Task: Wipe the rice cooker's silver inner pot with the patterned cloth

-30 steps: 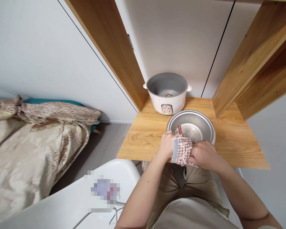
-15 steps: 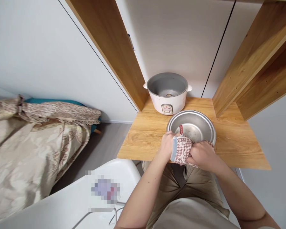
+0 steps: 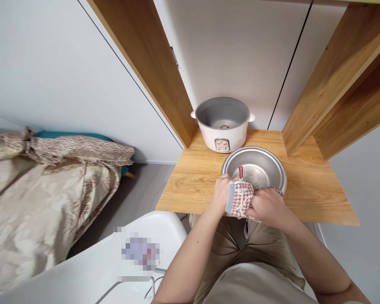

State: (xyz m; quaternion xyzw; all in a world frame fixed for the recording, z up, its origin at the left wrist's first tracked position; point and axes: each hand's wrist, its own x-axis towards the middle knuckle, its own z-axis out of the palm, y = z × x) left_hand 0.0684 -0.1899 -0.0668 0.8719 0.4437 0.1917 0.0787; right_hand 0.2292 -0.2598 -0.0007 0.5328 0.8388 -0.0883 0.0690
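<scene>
A brown-and-white patterned cloth (image 3: 241,198) with a pale blue edge and a red tag is bunched between my hands, over the near rim of a metal inner pot (image 3: 274,166). My left hand (image 3: 222,190) is closed on the cloth's left side, at the pot's near-left rim. On the cloth's right part, my right hand (image 3: 267,205) is curled shut, its fingertips hidden. The pot sits on the wooden board, its inside grey and bare. Just behind it stands a white rice cooker body (image 3: 222,137), lidless, its grey interior showing.
Wooden uprights (image 3: 145,76) flank the wooden board (image 3: 183,185) at left and right, with a white wall panel behind. Lower left, a white chair (image 3: 164,223) carries a blurred-out item. A bed with a patterned cover (image 3: 50,194) lies at the far left.
Hardly anything differs. Both hands stay on the cloth at the pot's near rim, with only a very slight shift of the cloth.
</scene>
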